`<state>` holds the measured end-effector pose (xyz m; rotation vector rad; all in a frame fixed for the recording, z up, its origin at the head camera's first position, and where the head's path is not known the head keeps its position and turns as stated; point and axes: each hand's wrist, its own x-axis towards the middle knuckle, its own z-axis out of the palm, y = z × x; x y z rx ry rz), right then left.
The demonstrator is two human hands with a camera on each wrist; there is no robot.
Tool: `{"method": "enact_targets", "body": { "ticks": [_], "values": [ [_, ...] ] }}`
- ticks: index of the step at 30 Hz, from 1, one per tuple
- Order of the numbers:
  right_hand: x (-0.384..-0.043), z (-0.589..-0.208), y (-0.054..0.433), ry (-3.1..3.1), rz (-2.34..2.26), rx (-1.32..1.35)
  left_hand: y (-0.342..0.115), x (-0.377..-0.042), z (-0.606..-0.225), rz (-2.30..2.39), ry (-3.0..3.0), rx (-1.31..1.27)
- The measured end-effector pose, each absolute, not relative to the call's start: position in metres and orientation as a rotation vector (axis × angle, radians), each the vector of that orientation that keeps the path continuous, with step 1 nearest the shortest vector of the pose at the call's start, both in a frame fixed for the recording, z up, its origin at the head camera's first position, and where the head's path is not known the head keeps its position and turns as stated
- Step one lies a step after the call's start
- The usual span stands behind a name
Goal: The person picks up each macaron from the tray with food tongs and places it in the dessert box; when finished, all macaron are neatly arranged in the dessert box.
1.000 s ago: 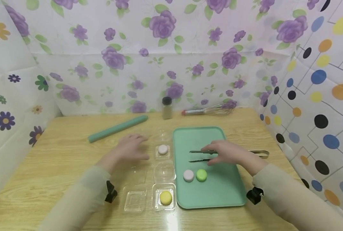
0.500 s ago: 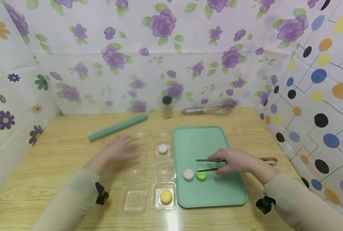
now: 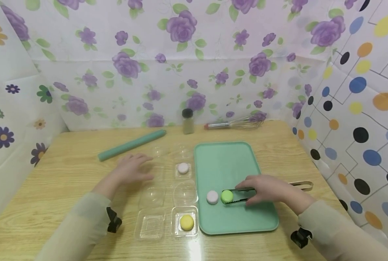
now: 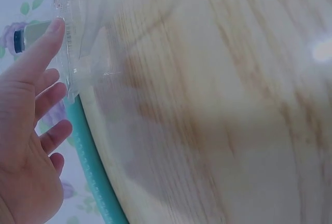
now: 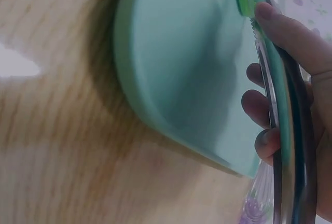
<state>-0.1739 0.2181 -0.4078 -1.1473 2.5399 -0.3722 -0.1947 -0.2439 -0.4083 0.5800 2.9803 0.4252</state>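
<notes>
My right hand (image 3: 268,188) grips metal tongs (image 5: 277,182) with dark serrated tips over the green tray (image 3: 226,159). The tips lie on either side of a bright green macaron (image 3: 227,196); whether both touch it I cannot tell. Just left of that sits a pale lilac macaron (image 3: 212,197). My left hand (image 3: 130,170), fingers loosely spread, is beside the back-left clear plastic box (image 3: 158,173). In the left wrist view the thumb appears near the box's edge; contact is unclear. A pale macaron (image 3: 182,168) and a yellow macaron (image 3: 186,222) each sit in an open clear box.
The front-left clear box (image 3: 150,225) holds nothing, and its lid (image 3: 152,197) lies folded back. Along the rear are a green rolling pin (image 3: 132,145), a dark-capped jar (image 3: 188,125) and a whisk (image 3: 234,124). Patterned sheets enclose the wooden table (image 3: 76,170).
My right hand has brought the tongs toward me, and their tips now flank the green macaron. My left hand has drawn back leftward from the boxes. The macarons stay in place.
</notes>
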Motion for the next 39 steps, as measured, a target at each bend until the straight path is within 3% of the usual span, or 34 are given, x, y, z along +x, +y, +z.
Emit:
{"method": "enact_targets", "body": {
  "ticks": [39],
  "values": [
    [-0.18, -0.401, 0.208, 2.622, -0.497, -1.142, -0.244, -0.192, -0.412, 0.402, 3.014, 0.616]
  ]
}}
